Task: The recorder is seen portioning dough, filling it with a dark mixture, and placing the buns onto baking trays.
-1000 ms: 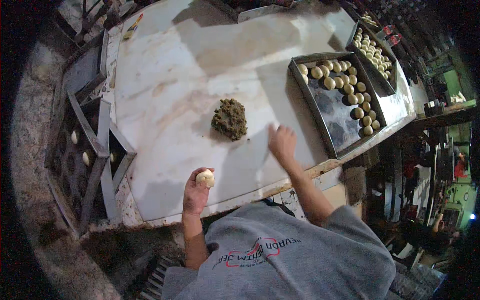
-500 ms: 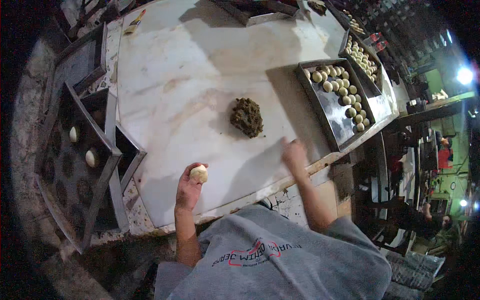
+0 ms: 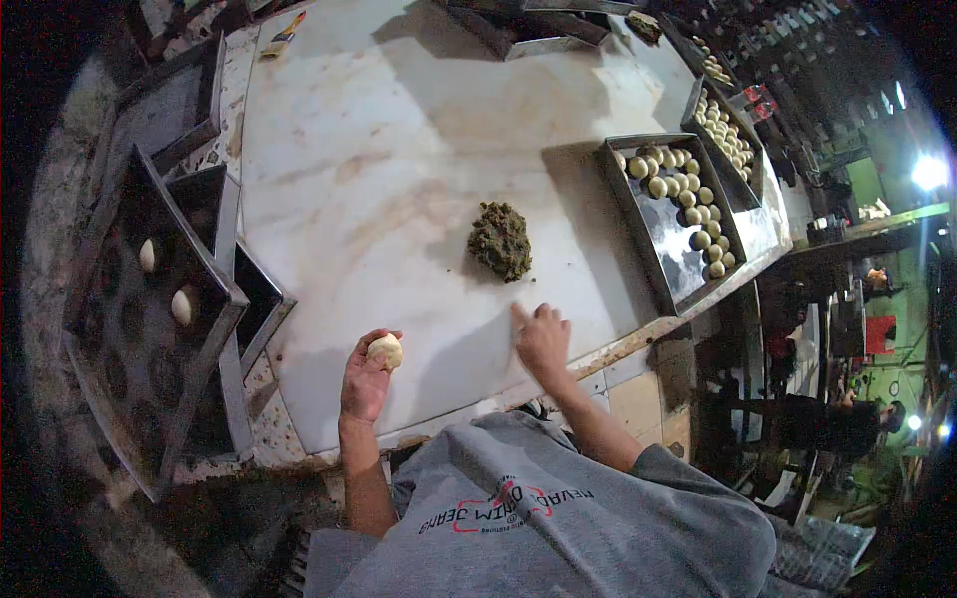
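Note:
My left hand (image 3: 363,377) is closed on a pale dough ball (image 3: 386,351), held over the near edge of the white worktop (image 3: 399,149). My right hand (image 3: 541,341) is open, with nothing in it and its fingers loosely bent apart, low over the worktop. Just beyond it lies a lumpy dark greenish-brown mound (image 3: 499,241) with small crumbs around it. A metal tray (image 3: 636,234) to the right holds several round pale balls (image 3: 686,198).
Stacked metal trays (image 3: 171,414) sit at the left, one holding two pale pieces (image 3: 181,305). Another filled tray (image 3: 748,197), dark trays (image 3: 538,45) and a brush (image 3: 282,36) are toward the back. A person in dark clothes (image 3: 832,429) is at the far right.
My right hand has dropped lower and, since half a second ago, moved left, nearer below the mound. My left hand has shifted slightly left with the dough. The whole view has shifted too.

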`<state>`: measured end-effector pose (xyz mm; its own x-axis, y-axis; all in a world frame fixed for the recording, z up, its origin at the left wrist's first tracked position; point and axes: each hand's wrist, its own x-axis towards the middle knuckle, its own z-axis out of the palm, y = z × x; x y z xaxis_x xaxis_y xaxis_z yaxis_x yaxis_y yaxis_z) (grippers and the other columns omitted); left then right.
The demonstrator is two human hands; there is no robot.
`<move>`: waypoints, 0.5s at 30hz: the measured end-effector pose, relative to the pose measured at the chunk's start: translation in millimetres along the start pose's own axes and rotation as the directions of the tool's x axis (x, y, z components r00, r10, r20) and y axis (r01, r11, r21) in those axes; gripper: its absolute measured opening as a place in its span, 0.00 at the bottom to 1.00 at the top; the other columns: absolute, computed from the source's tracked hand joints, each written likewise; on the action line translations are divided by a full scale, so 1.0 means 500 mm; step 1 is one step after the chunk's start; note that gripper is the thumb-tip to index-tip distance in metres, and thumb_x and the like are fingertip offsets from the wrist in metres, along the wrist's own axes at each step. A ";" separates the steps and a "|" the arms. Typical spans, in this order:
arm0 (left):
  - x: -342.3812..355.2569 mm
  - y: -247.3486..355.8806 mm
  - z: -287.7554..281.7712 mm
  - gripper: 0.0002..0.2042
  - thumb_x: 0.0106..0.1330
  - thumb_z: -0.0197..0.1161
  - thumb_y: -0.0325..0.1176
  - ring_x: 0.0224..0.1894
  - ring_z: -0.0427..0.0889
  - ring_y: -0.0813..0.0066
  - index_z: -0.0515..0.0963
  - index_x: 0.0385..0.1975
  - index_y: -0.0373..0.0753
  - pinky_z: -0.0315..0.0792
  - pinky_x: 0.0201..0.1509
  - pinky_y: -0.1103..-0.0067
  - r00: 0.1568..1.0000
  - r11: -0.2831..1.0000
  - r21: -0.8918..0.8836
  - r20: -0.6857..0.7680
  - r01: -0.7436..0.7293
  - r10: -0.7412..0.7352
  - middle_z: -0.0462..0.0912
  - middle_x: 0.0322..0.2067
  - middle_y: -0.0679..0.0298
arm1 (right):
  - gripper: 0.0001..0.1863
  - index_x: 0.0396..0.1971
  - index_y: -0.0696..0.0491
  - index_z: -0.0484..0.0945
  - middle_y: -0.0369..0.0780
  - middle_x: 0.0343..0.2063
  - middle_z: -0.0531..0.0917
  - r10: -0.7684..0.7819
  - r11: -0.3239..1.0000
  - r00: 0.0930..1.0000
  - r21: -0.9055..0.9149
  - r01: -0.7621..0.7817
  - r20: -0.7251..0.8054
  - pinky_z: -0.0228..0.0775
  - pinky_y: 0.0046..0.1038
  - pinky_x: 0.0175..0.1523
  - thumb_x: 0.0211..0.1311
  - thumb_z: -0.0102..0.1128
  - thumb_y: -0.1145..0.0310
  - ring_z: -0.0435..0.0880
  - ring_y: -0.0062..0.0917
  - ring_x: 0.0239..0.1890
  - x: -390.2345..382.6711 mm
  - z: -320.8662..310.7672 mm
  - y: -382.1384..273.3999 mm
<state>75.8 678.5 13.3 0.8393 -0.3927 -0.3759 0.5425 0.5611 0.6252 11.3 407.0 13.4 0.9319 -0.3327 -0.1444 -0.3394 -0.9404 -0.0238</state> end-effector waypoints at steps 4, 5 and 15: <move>-0.004 -0.033 0.039 0.15 0.55 0.57 0.26 0.45 0.71 0.73 0.70 0.43 0.36 0.65 0.50 0.80 0.999 0.999 -0.021 0.025 -0.041 0.041 0.73 0.44 0.56 | 0.22 0.45 0.35 0.74 0.42 0.30 0.72 0.086 0.994 0.985 0.075 -0.075 -0.149 0.62 0.37 0.38 0.48 0.48 0.70 0.72 0.36 0.35 0.163 0.021 0.157; 0.000 -0.049 0.056 0.15 0.55 0.57 0.26 0.44 0.71 0.73 0.69 0.44 0.36 0.65 0.50 0.80 0.999 0.999 -0.030 0.016 -0.040 0.041 0.73 0.43 0.57 | 0.18 0.45 0.37 0.75 0.43 0.27 0.73 0.037 0.998 0.967 0.067 -0.021 -0.250 0.65 0.35 0.38 0.54 0.46 0.68 0.72 0.36 0.33 0.206 0.014 0.182; -0.007 -0.182 0.209 0.16 0.55 0.55 0.20 0.41 0.73 0.75 0.70 0.45 0.32 0.69 0.48 0.79 0.963 0.989 0.134 -0.255 -0.058 0.092 0.75 0.36 0.63 | 0.27 0.52 0.53 0.63 0.47 0.37 0.72 -0.446 0.872 0.859 0.339 0.353 0.252 0.63 0.41 0.47 0.49 0.49 0.67 0.70 0.40 0.41 -0.092 -0.013 0.132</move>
<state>19.7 552.7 29.2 0.8664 -0.1408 -0.4790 0.4829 0.4800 0.7324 -53.0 359.6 24.9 0.9196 0.1512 -0.3626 -0.0101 -0.9135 -0.4067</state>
